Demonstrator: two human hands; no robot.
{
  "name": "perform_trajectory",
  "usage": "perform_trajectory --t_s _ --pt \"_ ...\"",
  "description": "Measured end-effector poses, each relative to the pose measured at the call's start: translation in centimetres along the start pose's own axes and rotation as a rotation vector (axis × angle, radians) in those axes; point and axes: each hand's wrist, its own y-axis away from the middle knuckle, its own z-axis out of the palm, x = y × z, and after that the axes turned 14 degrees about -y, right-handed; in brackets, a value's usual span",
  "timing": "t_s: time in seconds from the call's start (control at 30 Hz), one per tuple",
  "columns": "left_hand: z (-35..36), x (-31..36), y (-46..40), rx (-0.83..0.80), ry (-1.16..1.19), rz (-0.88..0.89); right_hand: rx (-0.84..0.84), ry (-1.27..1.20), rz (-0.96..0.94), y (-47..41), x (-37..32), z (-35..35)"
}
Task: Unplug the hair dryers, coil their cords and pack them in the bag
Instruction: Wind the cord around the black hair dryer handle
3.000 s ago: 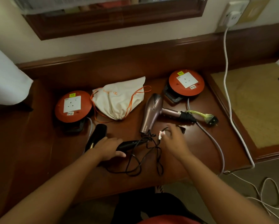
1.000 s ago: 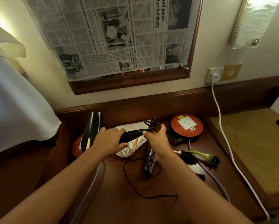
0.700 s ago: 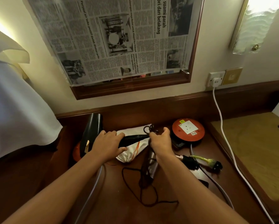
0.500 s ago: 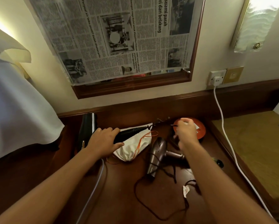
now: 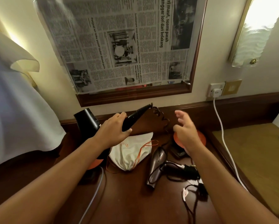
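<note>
head camera, looking down, near desk (image 5: 129,199)

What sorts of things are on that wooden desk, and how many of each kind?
Hair dryers: 2, a black hair dryer held up by its handle in the left hand, and a bronze hair dryer lying on the desk.
Orange cord reels: 2, left reel, right reel.
Drawstring bags: 1, white bag.
Total: 5.

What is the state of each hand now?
Left hand: grips the black hair dryer by its handle.
Right hand: open, holds nothing.
</note>
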Motion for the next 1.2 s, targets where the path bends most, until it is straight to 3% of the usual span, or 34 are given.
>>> perform_trajectory --t_s 0.17,0.23,0.33,0.57,0.83,1.0,1.2 --pt "-0.6 0.6 -0.5 -0.042 -0.016 0.016 -0.282 0.146 -0.151 0.4 -2.9 1.5" --pt "-1.0 1.3 -0.7 -0.044 -0.010 0.036 -0.220 0.182 -0.189 0.5 -2.6 2.6" --pt "-1.5 2.5 -1.0 -0.030 -0.014 0.028 -0.063 0.047 -0.201 1.0 -1.8 3.1" --pt "-1.6 3.8 -0.6 -0.106 -0.226 -0.067 -0.212 -0.472 0.149 3.6 -1.2 1.7" --pt "-1.4 3.6 -0.4 -0.153 -0.225 -0.079 -0.476 -0.660 0.534 4.4 0.4 0.6" --pt "-1.5 3.5 -0.2 -0.209 -0.027 0.023 -0.627 -0.658 0.640 2.6 1.9 -0.3" --pt "-1.6 2.9 -0.8 -0.274 0.005 0.173 -0.652 -0.503 0.622 -0.3 1.9 -1.0"
